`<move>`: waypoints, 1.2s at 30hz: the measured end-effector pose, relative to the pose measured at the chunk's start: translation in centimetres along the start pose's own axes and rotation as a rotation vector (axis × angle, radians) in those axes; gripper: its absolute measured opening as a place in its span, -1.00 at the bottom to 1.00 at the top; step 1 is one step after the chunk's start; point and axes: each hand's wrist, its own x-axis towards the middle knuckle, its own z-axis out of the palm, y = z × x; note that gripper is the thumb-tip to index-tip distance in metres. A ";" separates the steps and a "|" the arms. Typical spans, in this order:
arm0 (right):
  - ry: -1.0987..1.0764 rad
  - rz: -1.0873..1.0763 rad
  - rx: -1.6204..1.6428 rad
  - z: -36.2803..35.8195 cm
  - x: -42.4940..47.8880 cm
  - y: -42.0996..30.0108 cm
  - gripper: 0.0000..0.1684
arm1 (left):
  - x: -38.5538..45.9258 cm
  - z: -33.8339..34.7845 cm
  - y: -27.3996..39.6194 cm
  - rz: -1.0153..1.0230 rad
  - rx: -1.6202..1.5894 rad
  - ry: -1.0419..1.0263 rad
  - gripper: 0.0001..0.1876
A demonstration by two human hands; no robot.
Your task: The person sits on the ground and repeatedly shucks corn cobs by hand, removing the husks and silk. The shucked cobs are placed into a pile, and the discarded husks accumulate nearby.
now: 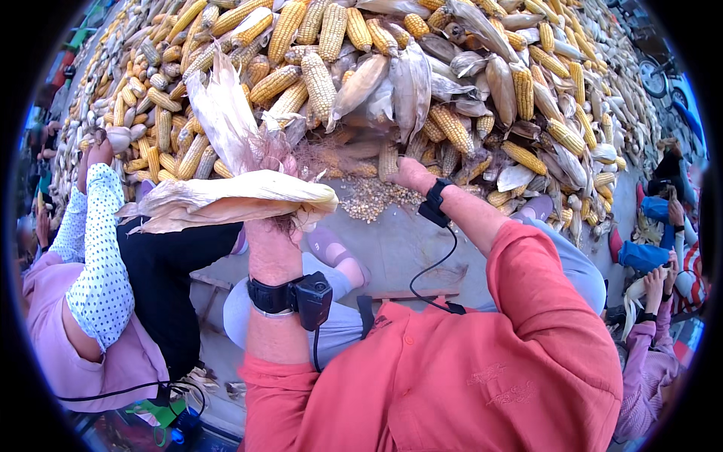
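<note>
My left hand (pixel 275 240) grips a bunch of pale dry corn husks (pixel 237 198) with brown silk clinging to them. One husk lies across the hand and hides most of its fingers; another (pixel 223 113) sticks up beyond it. At the near edge of the corn pile (pixel 333 34), my right hand (pixel 411 174) has its fingers on the lower end of a dull yellow corn cob (pixel 388 160). Loose kernels (pixel 367 200) are scattered on the floor just left of that hand. Bare cobs and ears still in husk lie mixed beyond both hands.
Close on the left sits a person in a dotted sleeve (pixel 93 271), hands at the pile. More people work at the right, one holding a husked ear (pixel 635 296). Cables run from both my wrist devices (pixel 313 299). A wheeled vehicle (pixel 654 79) stands at far right.
</note>
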 end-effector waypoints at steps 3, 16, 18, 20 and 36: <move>0.057 0.311 0.145 3.9 3.0 -0.1 -0.33 | -0.4 0.3 0.7 0.045 0.356 0.014 -0.58; 0.193 0.191 0.311 3.1 3.4 5.1 -0.51 | 0.1 0.4 1.3 0.063 0.344 -0.063 -0.59; 0.281 0.140 0.343 3.1 2.1 4.8 -0.55 | 0.3 0.6 0.7 0.054 0.255 -0.010 -0.57; 0.318 0.203 0.243 3.1 1.6 3.8 -0.57 | 0.3 0.6 0.9 0.198 0.545 -0.042 -0.55; -0.426 0.278 1.744 5.9 -2.8 6.5 -0.47 | 0.0 0.2 1.8 0.355 0.865 -0.110 -0.41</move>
